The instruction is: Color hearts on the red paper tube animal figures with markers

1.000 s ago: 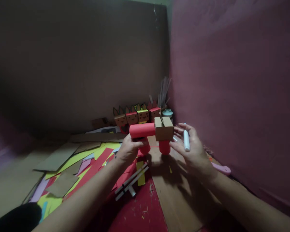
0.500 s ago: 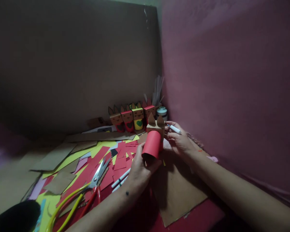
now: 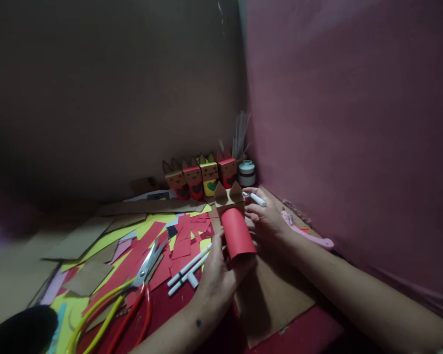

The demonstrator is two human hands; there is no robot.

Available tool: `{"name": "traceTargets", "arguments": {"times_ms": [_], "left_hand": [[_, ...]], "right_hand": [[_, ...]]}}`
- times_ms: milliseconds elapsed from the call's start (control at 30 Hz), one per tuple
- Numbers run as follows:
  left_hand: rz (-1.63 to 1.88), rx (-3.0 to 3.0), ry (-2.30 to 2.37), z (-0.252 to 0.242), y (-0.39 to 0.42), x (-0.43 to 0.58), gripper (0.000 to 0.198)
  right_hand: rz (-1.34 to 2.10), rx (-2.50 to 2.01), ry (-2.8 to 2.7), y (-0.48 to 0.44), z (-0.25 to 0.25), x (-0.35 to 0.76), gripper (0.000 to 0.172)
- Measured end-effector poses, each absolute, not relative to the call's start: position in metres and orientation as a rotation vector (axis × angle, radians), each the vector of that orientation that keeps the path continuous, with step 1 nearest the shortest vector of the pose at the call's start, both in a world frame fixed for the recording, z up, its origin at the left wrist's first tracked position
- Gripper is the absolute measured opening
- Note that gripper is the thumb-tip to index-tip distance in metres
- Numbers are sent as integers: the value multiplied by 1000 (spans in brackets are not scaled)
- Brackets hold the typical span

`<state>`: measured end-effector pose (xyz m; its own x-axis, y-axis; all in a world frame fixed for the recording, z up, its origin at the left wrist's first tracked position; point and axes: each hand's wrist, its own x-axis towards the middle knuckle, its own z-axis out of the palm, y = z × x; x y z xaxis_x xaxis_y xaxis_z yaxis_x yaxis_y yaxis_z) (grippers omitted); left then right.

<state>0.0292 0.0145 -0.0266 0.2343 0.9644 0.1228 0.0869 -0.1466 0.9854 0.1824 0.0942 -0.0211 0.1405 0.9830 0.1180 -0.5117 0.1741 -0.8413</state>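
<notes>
A paper figure (image 3: 238,233) with a red tube body and a cardboard head with two pointed ears is tilted, its open tube end facing me. My left hand (image 3: 221,275) is closed round the lower part of the tube. Beside the head, my right hand (image 3: 264,214) grips a white marker (image 3: 257,199), its tip near the cardboard ears. The right fingers also seem to touch the side of the head; the contact is partly hidden. Two more white markers (image 3: 188,268) and a small white cap (image 3: 192,280) lie left of my left hand.
Several finished-looking eared figures (image 3: 209,172) stand in a row at the back, beside a white jar (image 3: 247,173). Scissors (image 3: 143,273) lie on red and yellow paper scraps (image 3: 158,241) at left. A cardboard sheet (image 3: 280,305) lies under my hands; a pink tool (image 3: 310,237) rests near the wall.
The figure has turned in my left hand, its lower tube end swinging right and toward me. My right hand, still holding the marker, has shifted slightly left and down.
</notes>
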Motion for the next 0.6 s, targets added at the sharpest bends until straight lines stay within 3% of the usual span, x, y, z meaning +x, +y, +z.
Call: {"name": "traceTargets", "arguments": {"times_ms": [100, 300, 467, 600], "left_hand": [[1069, 1480, 1023, -28, 15, 30, 54], [1066, 1500, 928, -44, 19, 10, 69], [1050, 1762, 1164, -45, 12, -17, 54], [1213, 2331, 1132, -29, 4, -17, 59]], "right_hand": [[1187, -761, -828, 93, -22, 184, 46], [1011, -822, -860, 85, -21, 200, 39], [864, -836, -863, 67, -1, 213, 26], [711, -801, -899, 49, 6, 209, 17]]}}
